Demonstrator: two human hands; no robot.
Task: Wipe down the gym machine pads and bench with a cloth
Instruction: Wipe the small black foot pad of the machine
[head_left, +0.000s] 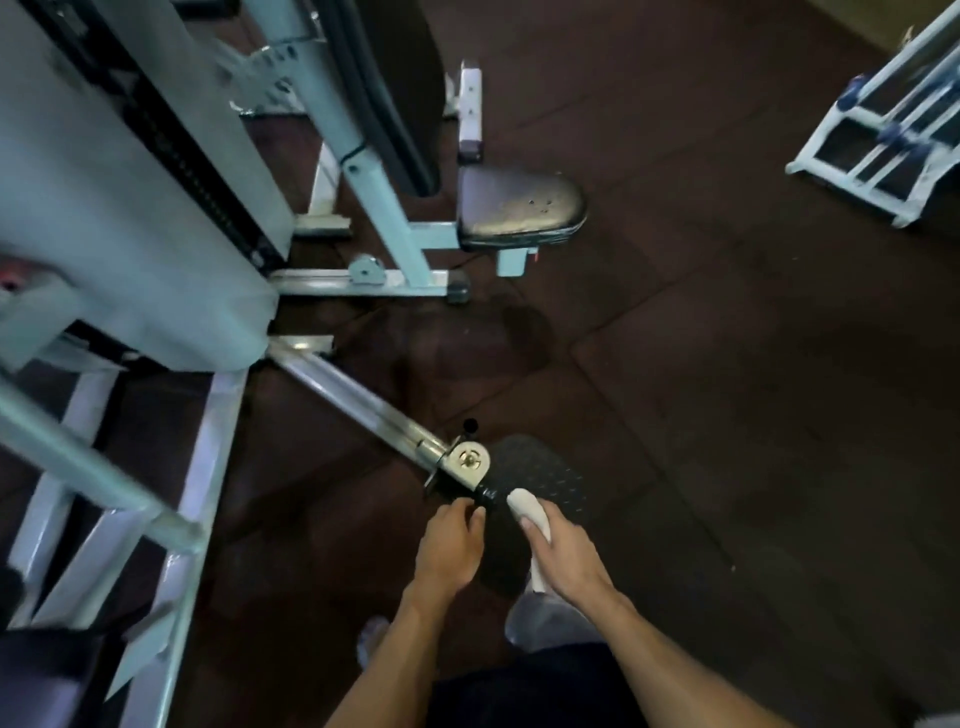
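A black textured pad (540, 480) sits at the end of a chrome bar (353, 397) low in the middle of the view. My right hand (563, 553) grips a white cloth (527, 512) and presses it on the pad's near side. My left hand (449, 545) holds the pad's left edge just below the brass pivot (470, 457). Farther off, a black seat pad (519, 208) and a tall black back pad (395, 88) belong to a pale blue machine.
A grey weight-stack housing (119, 208) and white frame bars (202, 493) fill the left side. A white dumbbell rack (883, 130) stands at the upper right. Dark rubber floor (727, 389) spreads across the right. My shoes (550, 621) show beneath my arms.
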